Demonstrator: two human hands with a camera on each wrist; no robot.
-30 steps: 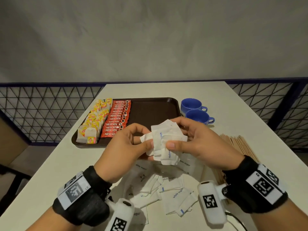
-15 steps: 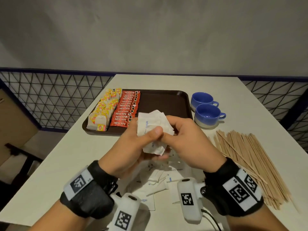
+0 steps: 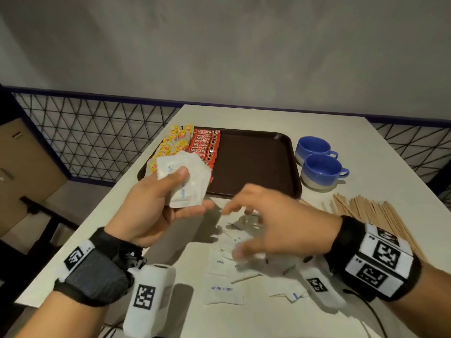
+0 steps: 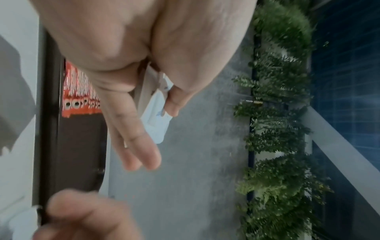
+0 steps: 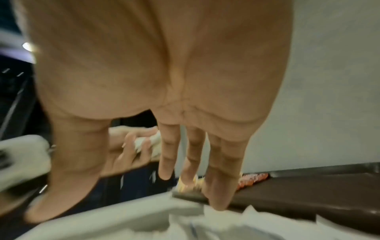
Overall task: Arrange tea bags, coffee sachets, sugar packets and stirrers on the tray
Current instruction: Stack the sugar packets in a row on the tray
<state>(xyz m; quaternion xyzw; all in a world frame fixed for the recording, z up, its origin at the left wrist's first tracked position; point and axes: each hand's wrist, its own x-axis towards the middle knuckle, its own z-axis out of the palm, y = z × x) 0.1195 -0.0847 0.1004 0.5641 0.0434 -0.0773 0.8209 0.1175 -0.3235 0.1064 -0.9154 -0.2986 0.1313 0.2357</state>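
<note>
Left hand (image 3: 156, 203) gripping sugar packets (image 3: 188, 176); right hand (image 3: 275, 223) seemingly empty.

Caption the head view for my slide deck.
Left hand holds a stack of sugar packets while right hand reaches toward loose ones beside the tray.

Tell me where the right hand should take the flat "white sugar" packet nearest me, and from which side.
Probably from above, at its free near-left corner. The white sugar packet lies flat on the table with no raised edge, so the right hand would likely need to lift or slide that corner first, then pinch it with thumb and fingers. Other sugar packets overlap its far edge.
</note>
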